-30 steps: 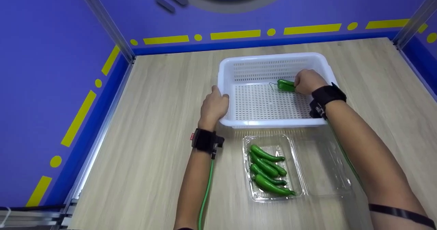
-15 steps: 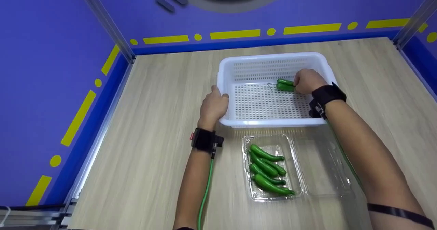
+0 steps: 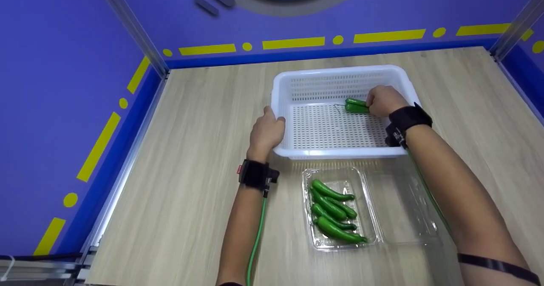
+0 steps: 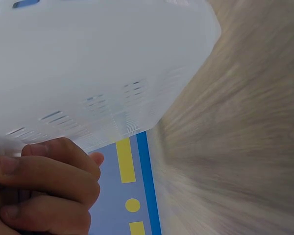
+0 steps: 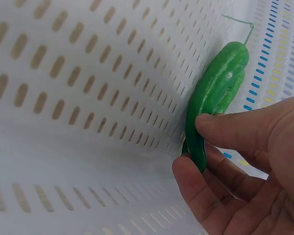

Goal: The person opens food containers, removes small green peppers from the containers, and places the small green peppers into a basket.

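Note:
My left hand (image 3: 267, 131) grips the left rim of a white perforated plastic basket (image 3: 335, 153); in the left wrist view its fingers (image 4: 54, 181) curl under the rim. Inside the basket, toward the back right, my right hand (image 3: 384, 102) pinches green peppers (image 3: 356, 106) between thumb and fingers. In the right wrist view, two green peppers (image 5: 218, 81) lie side by side close over the basket floor, the thumb resting on the nearer one. A thin bent green wire (image 5: 250, 29) sticks out past their far end.
In front of the basket lies an open clear plastic clamshell box (image 3: 316, 245), several green peppers (image 3: 335, 230) in its left half. Its clear lid (image 3: 401, 209) is folded out to the right. Blue walls (image 3: 297, 26) border the wooden table (image 3: 191, 171).

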The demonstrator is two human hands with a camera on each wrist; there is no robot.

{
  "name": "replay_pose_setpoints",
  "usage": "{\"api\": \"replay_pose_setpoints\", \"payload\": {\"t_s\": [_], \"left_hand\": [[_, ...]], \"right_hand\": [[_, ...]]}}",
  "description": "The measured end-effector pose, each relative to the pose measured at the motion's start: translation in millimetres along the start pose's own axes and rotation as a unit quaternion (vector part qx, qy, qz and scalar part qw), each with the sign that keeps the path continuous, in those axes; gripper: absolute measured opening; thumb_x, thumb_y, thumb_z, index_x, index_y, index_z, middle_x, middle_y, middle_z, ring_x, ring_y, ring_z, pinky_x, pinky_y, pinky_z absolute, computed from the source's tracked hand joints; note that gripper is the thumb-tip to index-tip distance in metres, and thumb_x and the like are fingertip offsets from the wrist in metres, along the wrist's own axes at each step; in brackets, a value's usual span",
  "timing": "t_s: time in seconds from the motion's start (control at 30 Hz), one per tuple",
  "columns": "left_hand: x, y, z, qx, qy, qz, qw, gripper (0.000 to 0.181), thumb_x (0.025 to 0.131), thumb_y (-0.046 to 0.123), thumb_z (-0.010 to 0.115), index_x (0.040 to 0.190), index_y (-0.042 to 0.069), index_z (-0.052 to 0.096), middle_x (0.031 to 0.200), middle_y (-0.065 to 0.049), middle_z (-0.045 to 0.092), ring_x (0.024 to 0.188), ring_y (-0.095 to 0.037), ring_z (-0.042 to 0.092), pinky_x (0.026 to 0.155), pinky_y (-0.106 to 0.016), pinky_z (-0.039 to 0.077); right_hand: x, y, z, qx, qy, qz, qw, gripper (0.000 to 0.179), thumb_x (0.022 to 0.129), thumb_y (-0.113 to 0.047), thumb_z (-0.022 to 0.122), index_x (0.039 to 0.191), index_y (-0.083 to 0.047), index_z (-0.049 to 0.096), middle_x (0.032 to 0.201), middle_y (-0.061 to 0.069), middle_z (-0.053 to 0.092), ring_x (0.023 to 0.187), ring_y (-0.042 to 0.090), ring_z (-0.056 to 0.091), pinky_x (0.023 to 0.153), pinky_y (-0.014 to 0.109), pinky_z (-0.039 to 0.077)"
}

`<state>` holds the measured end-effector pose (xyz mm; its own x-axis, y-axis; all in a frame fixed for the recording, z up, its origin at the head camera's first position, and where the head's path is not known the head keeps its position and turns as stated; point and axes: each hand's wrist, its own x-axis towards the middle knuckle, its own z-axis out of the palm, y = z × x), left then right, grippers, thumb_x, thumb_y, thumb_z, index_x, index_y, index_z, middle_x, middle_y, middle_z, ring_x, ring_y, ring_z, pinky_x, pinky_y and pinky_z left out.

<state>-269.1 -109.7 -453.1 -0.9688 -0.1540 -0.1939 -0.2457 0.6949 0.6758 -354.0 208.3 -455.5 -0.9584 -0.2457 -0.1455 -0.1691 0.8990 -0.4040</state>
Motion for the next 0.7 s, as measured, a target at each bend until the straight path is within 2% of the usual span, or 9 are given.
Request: {"api": "replay_pose_setpoints", "payload": {"t_s": [0.2,0.3,0.47,0.7], "left_hand": [[-0.5,0.9,-1.8,0.002,-0.002,0.002,1.0000,0.062,0.101,0.030,0.042,0.154,-0.002,0.030,0.115,-0.019,0.067,0.091,-0.025,0.068,0.073,-0.038,0.053],[-0.5,0.9,-1.8,0.006,-0.004,0.004,1.0000,0.064,0.101,0.030,0.041,0.155,-0.002,0.028,0.119,-0.021,0.067,0.096,-0.027,0.068,0.077,-0.040,0.054],[-0.7,1.5,-2.3,0.006,-0.006,0.011,0.9999,0.066,0.101,0.030,0.039,0.157,-0.003,0.026,0.126,-0.024,0.064,0.101,-0.028,0.067,0.083,-0.043,0.054],[-0.9,0.0,-3.3,0.004,-0.003,0.008,1.0000,0.062,0.102,0.031,0.040,0.154,-0.002,0.030,0.115,-0.020,0.066,0.095,-0.028,0.067,0.080,-0.043,0.054]], "right_hand": [[-3.2,-4,-6,0.004,0.016,-0.002,0.9999,0.027,0.079,0.006,0.054,0.099,0.008,0.072,0.104,0.027,0.068,0.088,0.037,0.059,0.079,0.050,0.048],[-6.8,-6,-11,0.012,0.018,-0.005,0.9997,0.027,0.078,0.006,0.057,0.101,0.008,0.071,0.106,0.028,0.068,0.088,0.038,0.060,0.078,0.050,0.048],[-13.8,-7,-26,0.039,0.018,-0.010,0.9990,0.024,0.084,-0.001,0.064,0.106,0.008,0.069,0.111,0.031,0.067,0.090,0.039,0.062,0.076,0.049,0.049],[-24.4,-17,-47,0.064,0.019,-0.007,0.9977,0.026,0.091,-0.008,0.067,0.112,0.007,0.067,0.117,0.032,0.065,0.096,0.040,0.061,0.081,0.052,0.048]]}}
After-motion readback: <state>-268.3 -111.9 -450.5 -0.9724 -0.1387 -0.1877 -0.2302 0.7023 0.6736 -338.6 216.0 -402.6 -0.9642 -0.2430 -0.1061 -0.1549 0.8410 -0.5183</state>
